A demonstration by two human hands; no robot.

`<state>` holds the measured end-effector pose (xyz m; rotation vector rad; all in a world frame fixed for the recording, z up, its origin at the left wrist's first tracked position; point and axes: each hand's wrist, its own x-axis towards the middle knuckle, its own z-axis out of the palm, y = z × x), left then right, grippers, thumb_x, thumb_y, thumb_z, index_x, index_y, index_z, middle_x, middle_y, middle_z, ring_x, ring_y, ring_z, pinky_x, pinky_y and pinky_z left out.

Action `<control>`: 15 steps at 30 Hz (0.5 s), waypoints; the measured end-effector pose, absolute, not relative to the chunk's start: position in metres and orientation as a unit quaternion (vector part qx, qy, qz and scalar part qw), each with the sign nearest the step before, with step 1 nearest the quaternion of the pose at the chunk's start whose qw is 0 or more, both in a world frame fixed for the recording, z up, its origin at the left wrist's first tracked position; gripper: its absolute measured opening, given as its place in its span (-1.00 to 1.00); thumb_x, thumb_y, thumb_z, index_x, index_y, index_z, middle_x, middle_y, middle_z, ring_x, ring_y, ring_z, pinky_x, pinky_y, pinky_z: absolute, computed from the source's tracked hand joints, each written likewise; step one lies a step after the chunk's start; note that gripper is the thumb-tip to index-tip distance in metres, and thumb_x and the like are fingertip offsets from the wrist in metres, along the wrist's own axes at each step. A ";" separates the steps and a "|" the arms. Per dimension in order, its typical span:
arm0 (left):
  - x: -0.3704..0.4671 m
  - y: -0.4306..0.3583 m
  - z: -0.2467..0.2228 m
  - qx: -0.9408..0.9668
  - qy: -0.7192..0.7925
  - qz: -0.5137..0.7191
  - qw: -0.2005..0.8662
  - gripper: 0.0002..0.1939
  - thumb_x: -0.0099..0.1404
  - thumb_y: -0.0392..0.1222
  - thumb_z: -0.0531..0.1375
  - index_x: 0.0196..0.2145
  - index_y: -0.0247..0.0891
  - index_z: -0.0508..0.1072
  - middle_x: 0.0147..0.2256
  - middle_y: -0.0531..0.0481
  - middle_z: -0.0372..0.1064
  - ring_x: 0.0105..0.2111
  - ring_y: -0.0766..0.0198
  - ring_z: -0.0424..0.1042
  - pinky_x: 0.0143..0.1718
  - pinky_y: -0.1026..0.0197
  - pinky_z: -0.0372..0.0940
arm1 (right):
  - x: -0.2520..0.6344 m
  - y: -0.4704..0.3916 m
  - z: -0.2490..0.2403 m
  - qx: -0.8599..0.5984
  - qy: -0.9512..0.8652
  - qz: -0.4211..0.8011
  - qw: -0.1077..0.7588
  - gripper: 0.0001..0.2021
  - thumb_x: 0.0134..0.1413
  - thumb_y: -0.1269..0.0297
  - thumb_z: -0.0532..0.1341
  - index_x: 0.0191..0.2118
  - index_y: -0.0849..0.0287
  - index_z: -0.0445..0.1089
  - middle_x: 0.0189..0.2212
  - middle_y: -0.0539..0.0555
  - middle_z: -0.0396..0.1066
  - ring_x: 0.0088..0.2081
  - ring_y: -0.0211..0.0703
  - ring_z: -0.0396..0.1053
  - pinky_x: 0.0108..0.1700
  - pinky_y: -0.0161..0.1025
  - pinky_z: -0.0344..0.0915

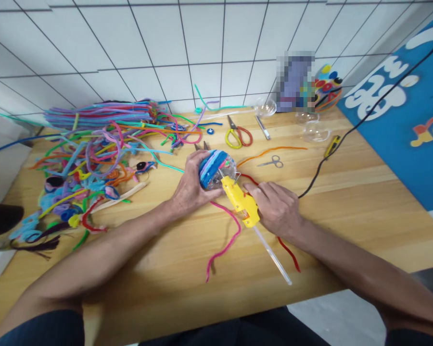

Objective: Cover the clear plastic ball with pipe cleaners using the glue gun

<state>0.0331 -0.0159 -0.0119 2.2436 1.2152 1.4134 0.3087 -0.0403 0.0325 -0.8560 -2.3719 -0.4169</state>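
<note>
Judged to be at the gluing step. Noted: nozzle of the yellow glue gun (239, 198) at the clear ball (218, 166), beside the edge of the fuzzy bands (211, 169); touching or just short of touching, cannot tell. Left hand (191, 181) clamped around the ball from its left side, thumb along the near edge. Right hand (279, 206) clamped on the gun's handle; trigger pressed or not, cannot tell. Called for next, by judgement: a steady ball, a controlled bead of glue beside the bands, left fingers clear of the hot tip.

Ball located over the middle of the tabletop (159, 278), in front of the gun; resting or lifted, cannot tell. Covered at upper left with strips side by side, in blue, paler blue and some pink. See-through toward the lower right. Pink strand (236, 226) and red strand (288, 254) lying near, both loose.
</note>
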 end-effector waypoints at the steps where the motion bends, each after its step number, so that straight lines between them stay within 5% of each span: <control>1: 0.033 -0.016 -0.012 0.765 0.413 0.481 0.111 0.05 0.21 0.18 0.56 0.44 -0.03 0.11 0.33 -0.26 0.24 0.39 -0.18 0.33 0.39 -0.29 0.36 | 0.309 -0.040 0.034 -0.319 -0.889 -0.160 0.288 -0.79 0.49 0.34 0.19 0.10 0.14 0.51 -0.38 0.06 0.52 -0.30 -0.09 0.39 -0.21 -0.12 0.26; 15: 0.032 -0.017 -0.011 0.768 0.414 0.475 0.112 0.05 0.23 0.18 0.55 0.45 -0.04 0.09 0.33 -0.28 0.23 0.40 -0.20 0.32 0.40 -0.30 0.36 | 0.310 -0.039 0.033 -0.312 -0.892 -0.167 0.280 -0.79 0.46 0.42 0.18 0.09 0.22 0.49 -0.34 0.07 0.54 -0.28 -0.09 0.40 -0.19 -0.12 0.30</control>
